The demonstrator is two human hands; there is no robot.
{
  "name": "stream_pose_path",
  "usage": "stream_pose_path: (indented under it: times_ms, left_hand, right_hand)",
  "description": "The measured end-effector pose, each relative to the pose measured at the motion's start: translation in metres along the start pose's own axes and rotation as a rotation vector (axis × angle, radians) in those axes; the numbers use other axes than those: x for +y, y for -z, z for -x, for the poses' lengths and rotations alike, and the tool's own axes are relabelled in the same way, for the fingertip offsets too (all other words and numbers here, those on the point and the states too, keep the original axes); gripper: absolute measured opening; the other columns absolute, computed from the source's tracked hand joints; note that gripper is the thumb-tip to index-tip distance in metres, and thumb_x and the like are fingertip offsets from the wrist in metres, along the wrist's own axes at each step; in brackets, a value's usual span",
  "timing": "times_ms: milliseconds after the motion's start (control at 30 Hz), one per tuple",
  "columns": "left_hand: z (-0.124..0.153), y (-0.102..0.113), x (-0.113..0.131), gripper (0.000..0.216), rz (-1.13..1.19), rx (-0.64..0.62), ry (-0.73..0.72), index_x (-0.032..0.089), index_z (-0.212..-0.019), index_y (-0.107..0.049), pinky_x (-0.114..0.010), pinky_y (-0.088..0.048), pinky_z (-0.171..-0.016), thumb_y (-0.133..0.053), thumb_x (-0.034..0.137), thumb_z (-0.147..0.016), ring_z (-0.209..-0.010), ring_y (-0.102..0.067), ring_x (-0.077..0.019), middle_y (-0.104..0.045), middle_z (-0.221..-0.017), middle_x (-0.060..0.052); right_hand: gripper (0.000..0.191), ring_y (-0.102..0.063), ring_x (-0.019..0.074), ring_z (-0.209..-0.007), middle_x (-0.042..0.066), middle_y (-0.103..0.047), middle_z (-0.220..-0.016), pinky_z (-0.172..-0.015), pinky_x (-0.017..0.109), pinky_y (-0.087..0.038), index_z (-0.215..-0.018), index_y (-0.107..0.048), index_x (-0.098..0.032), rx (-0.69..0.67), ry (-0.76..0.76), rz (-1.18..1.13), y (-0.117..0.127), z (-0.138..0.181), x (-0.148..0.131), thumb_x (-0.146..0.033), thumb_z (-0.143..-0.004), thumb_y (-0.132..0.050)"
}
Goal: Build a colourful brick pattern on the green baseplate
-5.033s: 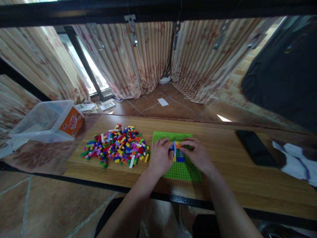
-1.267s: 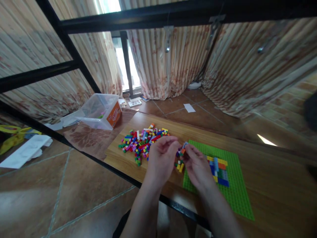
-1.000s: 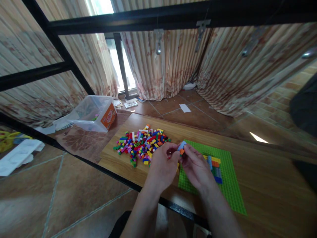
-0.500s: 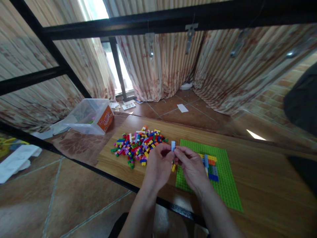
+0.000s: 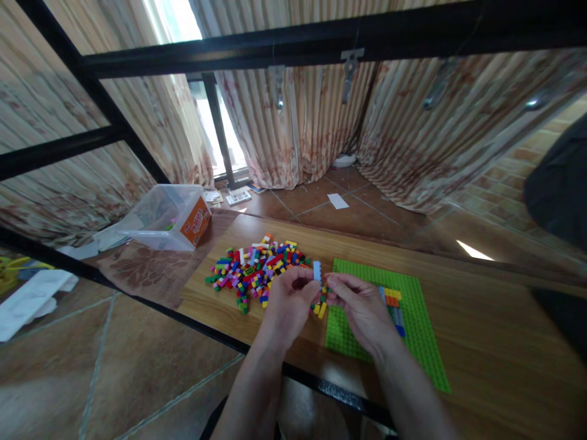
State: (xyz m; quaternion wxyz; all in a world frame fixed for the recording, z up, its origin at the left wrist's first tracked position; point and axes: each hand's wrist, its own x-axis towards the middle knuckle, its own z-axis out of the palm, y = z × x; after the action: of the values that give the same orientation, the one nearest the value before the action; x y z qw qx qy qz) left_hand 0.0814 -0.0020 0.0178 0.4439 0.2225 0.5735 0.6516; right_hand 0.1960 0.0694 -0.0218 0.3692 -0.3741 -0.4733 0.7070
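A light blue toy brick (image 5: 317,270) stands upright in the pinched fingers of my left hand (image 5: 290,299), above the table. Just right of it, my right hand (image 5: 355,305) is closed with its thumb and fingertips together; what they hold, if anything, is too small to make out. Behind the right hand lies a green baseplate (image 5: 422,330), carrying a group of yellow, orange, grey and blue bricks (image 5: 392,297), partly hidden by that hand. Left of my hands spreads a pile of mixed coloured bricks (image 5: 257,266). A few yellow bricks (image 5: 322,310) lie between the hands.
The wooden table (image 5: 486,311) has a black front edge (image 5: 330,394). At its left end a clear plastic box (image 5: 169,214) with an orange label stands on a brown cloth (image 5: 142,278). A black metal bar (image 5: 312,46) with hanging clips crosses above.
My hands have drawn slightly apart. The light blue brick stays with my left hand, and more of its length shows. My right hand has moved a little right, away from it.
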Motion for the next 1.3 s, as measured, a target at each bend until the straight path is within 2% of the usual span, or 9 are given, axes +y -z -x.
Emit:
stream_pose_path:
  times_ms: [100, 200, 267, 367, 667, 867, 1033, 1167, 1300]
  left_hand:
    - [-0.003, 0.009, 0.003, 0.014, 0.019, 0.106, -0.05, 0.014, -0.076, -0.062, -0.019, -0.044, -0.051, -0.069, 0.021, -0.066, -0.051, -0.053, -0.0076, -0.06, -0.06, 0.004]
    - [-0.005, 0.017, 0.007, 0.016, 0.011, 0.154, -0.082, 0.014, -0.078, -0.064, -0.019, -0.046, -0.054, -0.07, 0.021, -0.066, -0.055, -0.056, -0.0081, -0.061, -0.065, 0.003]
    - [-0.006, 0.019, 0.008, 0.016, -0.011, 0.165, -0.089, 0.014, -0.079, -0.065, -0.018, -0.046, -0.054, -0.069, 0.021, -0.066, -0.056, -0.056, -0.0079, -0.062, -0.067, 0.002]
    - [-0.006, 0.017, 0.007, 0.015, -0.023, 0.181, -0.061, 0.014, -0.081, -0.065, -0.018, -0.045, -0.051, -0.067, 0.021, -0.067, -0.052, -0.054, -0.0073, -0.062, -0.066, 0.003]
    - [-0.009, 0.017, -0.002, 0.011, -0.094, 0.102, -0.078, 0.015, -0.079, -0.07, -0.018, -0.043, -0.049, -0.065, 0.018, -0.07, -0.053, -0.055, -0.0094, -0.062, -0.063, 0.002]
    - [-0.011, 0.016, -0.009, 0.013, -0.141, 0.091, -0.049, 0.015, -0.08, -0.073, -0.02, -0.047, -0.054, -0.063, 0.015, -0.071, -0.057, -0.059, -0.0107, -0.067, -0.067, 0.0]
    - [-0.007, 0.011, -0.006, 0.012, -0.056, 0.048, 0.02, 0.015, -0.079, -0.073, -0.021, -0.049, -0.055, -0.067, 0.017, -0.069, -0.058, -0.06, -0.0114, -0.066, -0.066, 0.0]
    - [-0.003, 0.007, -0.002, 0.014, 0.003, -0.044, 0.087, 0.014, -0.081, -0.074, -0.02, -0.047, -0.056, -0.07, 0.021, -0.068, -0.06, -0.059, -0.0108, -0.068, -0.071, -0.002]
    - [-0.001, 0.004, -0.006, 0.017, -0.062, -0.093, 0.059, 0.014, -0.085, -0.075, -0.02, -0.045, -0.057, -0.068, 0.023, -0.072, -0.065, -0.06, -0.0132, -0.07, -0.076, -0.005]
  right_hand:
    - [0.021, -0.064, 0.0183, -0.066, 0.006, -0.075, -0.079, -0.067, 0.034, -0.051, -0.082, -0.078, -0.019, 0.093, 0.155, 0.529, 0.012, -0.006, 0.003, -0.038, -0.076, -0.072]
    - [0.018, -0.067, 0.0236, -0.083, 0.009, -0.075, -0.088, -0.081, 0.038, -0.049, -0.085, -0.077, -0.017, 0.087, 0.276, 1.036, 0.015, -0.008, 0.006, -0.024, -0.084, -0.06]
    - [0.02, -0.067, 0.0245, -0.088, 0.011, -0.074, -0.092, -0.083, 0.038, -0.048, -0.089, -0.077, -0.016, 0.033, 0.268, 1.216, 0.011, -0.007, 0.007, -0.018, -0.087, -0.057]
    - [0.023, -0.068, 0.0242, -0.092, 0.011, -0.074, -0.098, -0.085, 0.036, -0.048, -0.097, -0.075, -0.015, -0.034, 0.238, 1.301, 0.002, -0.004, 0.008, -0.016, -0.089, -0.054]
    - [0.029, -0.07, 0.0225, -0.096, 0.01, -0.075, -0.107, -0.089, 0.034, -0.051, -0.104, -0.075, -0.016, -0.105, 0.284, 1.079, -0.002, -0.004, 0.013, -0.018, -0.09, -0.049]
    - [0.035, -0.072, 0.0226, -0.088, 0.009, -0.077, -0.098, -0.084, 0.037, -0.053, -0.109, -0.073, -0.017, -0.098, 0.262, 0.942, 0.0, -0.004, 0.015, -0.023, -0.09, -0.044]
    - [0.036, -0.07, 0.0204, -0.091, 0.007, -0.075, -0.103, -0.085, 0.037, -0.053, -0.121, -0.065, -0.02, -0.023, 0.311, 0.684, 0.002, -0.003, 0.012, -0.03, -0.089, -0.052]
    - [0.044, -0.067, 0.0179, -0.094, 0.005, -0.073, -0.106, -0.085, 0.034, -0.053, -0.13, -0.058, -0.024, -0.108, 0.346, 0.482, 0.001, 0.001, 0.002, -0.035, -0.087, -0.061]
    - [0.041, -0.065, 0.0161, -0.091, 0.003, -0.071, -0.101, -0.083, 0.032, -0.052, -0.128, -0.06, -0.026, -0.147, 0.364, 0.44, 0.003, 0.005, -0.003, -0.032, -0.088, -0.061]
